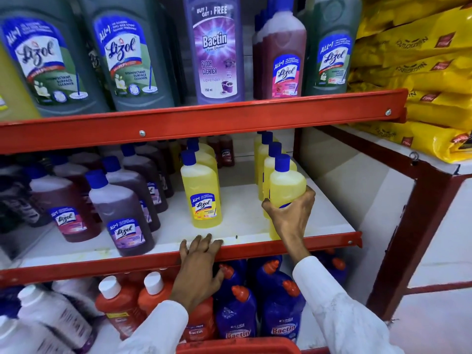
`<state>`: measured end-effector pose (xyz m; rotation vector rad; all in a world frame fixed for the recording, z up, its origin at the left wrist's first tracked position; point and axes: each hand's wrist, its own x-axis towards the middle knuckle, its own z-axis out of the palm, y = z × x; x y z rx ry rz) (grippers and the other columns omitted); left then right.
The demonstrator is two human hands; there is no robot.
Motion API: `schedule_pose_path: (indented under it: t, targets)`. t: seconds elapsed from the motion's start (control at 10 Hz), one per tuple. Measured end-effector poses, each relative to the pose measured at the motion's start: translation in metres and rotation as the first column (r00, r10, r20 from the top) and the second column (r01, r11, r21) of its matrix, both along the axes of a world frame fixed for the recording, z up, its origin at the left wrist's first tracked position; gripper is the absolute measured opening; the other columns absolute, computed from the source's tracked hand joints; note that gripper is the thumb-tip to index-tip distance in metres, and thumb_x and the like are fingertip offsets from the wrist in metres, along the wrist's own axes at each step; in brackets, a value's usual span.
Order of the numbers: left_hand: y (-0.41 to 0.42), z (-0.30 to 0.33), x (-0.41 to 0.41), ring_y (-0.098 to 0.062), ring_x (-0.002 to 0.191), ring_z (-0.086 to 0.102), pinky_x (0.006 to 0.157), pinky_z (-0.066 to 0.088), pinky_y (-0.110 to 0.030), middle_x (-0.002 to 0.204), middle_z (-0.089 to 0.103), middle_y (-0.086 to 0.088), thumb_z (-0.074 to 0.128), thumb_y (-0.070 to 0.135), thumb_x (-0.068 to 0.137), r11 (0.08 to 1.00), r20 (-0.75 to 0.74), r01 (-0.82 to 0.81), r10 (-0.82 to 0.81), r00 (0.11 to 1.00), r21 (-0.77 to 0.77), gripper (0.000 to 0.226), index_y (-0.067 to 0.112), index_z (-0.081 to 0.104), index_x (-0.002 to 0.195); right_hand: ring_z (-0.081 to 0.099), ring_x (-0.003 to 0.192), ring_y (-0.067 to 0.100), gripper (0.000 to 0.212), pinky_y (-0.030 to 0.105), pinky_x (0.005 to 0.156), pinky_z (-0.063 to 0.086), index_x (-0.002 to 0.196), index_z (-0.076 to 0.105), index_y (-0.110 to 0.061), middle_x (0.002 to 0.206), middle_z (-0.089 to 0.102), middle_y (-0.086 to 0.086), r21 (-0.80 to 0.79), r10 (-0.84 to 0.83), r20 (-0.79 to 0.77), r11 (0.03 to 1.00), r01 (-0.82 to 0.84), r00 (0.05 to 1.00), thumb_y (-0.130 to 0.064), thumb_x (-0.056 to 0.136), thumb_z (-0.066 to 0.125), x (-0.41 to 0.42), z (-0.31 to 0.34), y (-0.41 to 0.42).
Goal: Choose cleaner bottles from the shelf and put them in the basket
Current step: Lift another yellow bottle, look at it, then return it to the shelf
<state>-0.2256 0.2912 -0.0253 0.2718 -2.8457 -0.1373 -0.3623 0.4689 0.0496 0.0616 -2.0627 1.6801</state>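
On the middle shelf (245,200) my right hand (290,213) is wrapped around a yellow cleaner bottle (287,186) with a blue cap, the front one of a row at the right. Another row of yellow bottles (201,190) stands to its left, label facing me. My left hand (199,264) rests flat on the red front edge of that shelf, fingers spread, holding nothing. A red basket rim (237,347) shows at the bottom edge, below my sleeves.
Purple-brown Lizol bottles (122,213) fill the middle shelf's left. Large green Lizol bottles (130,52) and a purple Bactin bottle (214,49) stand on the top shelf. Blue Bactin bottles (235,312), orange bottles (120,305) below. Yellow bags (421,72) stacked right.
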Motion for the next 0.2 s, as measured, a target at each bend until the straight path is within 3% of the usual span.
schedule_pose_path:
  t: [0.2]
  targets:
    - [0.0020,0.0061,0.0027,-0.030,0.151,0.016,0.124,0.003,-0.054,0.161,0.028,-0.005,0.062,0.042,0.083,1.000,0.025,0.008,-0.009,1.000,0.030,0.074,0.033,0.026,0.147,0.044,0.127,0.033,0.103,0.045,0.098,0.046,0.138,0.034,-0.005,0.136,0.044,0.016,0.013,0.008,0.017,1.000,-0.008,1.000,-0.023,0.055,0.093,0.0074,0.0003,0.0031]
